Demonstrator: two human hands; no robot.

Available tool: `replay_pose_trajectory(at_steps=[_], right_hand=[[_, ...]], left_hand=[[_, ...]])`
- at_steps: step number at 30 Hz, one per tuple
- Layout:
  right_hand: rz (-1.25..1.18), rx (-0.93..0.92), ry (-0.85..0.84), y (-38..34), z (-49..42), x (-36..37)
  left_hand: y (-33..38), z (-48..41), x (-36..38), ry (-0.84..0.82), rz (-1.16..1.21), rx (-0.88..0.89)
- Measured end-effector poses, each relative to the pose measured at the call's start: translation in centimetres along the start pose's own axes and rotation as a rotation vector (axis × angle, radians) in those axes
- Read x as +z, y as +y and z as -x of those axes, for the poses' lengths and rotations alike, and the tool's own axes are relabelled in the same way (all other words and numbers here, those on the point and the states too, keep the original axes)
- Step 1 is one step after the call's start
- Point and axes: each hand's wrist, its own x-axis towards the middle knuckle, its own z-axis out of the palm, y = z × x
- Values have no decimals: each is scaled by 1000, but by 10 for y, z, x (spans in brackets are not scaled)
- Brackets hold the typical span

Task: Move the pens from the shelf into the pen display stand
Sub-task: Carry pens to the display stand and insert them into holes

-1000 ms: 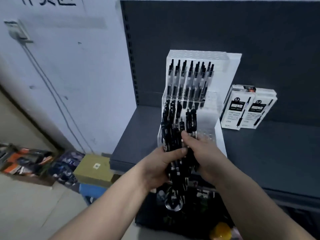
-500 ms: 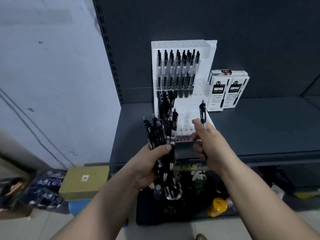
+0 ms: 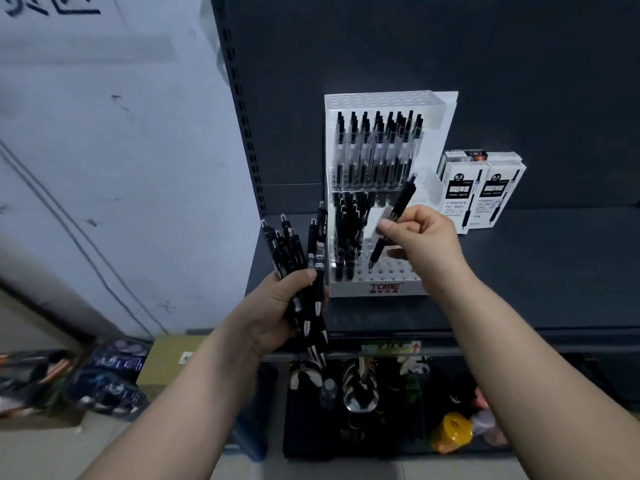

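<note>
Pens (image 3: pixel 294 261) stand in a black bundle just left of the pen display stand (image 3: pixel 375 288), our left hand (image 3: pixel 273 313) curling its fingers tight round them. Our right hand (image 3: pixel 427 237) pinches one pen (image 3: pixel 400 206) between thumb and fingers, tilted, its tip just above the stand's front holes. Other pens (image 3: pixel 377 150) fill the stand's back rows, and two white boxes (image 3: pixel 481 192) sit just right of it.

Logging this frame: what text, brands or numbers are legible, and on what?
"TOME": front lip of the pen display stand.
"0.5": each of the two white pen boxes.
Unreadable, blurred or cut off: wall stencil, shelf-edge tag, the boxes' other print, print on the held pens.
</note>
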Motion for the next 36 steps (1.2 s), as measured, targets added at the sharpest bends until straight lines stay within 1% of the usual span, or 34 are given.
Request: replay_pose_trajectory(at_steps=[3,7,9,13,17,21,25,32,36], right_hand=[[90,-89,86,-1,-11,3],[65,-157,166,2,-20,12],[98,-186,194,6,-22,18],[221,-216,180,21,-22,29],[476,-262,158,39,-20,33],[618,-257,107,40,-24,32],[580,-214,61,33,-25,29],[595,-252,92,29,-24,25],[598,-225,83,24,-21,24]], left_hand=[[0,-3,0,13,8,-3],[2,-6,1,17,29,-4],[3,-7,0,16,51,-2],[5,-9,-1,19,94,-6],[3,-10,-3,23,72,2],[2,-11,-6,9,64,3],[2,-10,-7,9,71,5],[1,-9,-7,27,37,-20],[0,-6,-5,16,46,-17]])
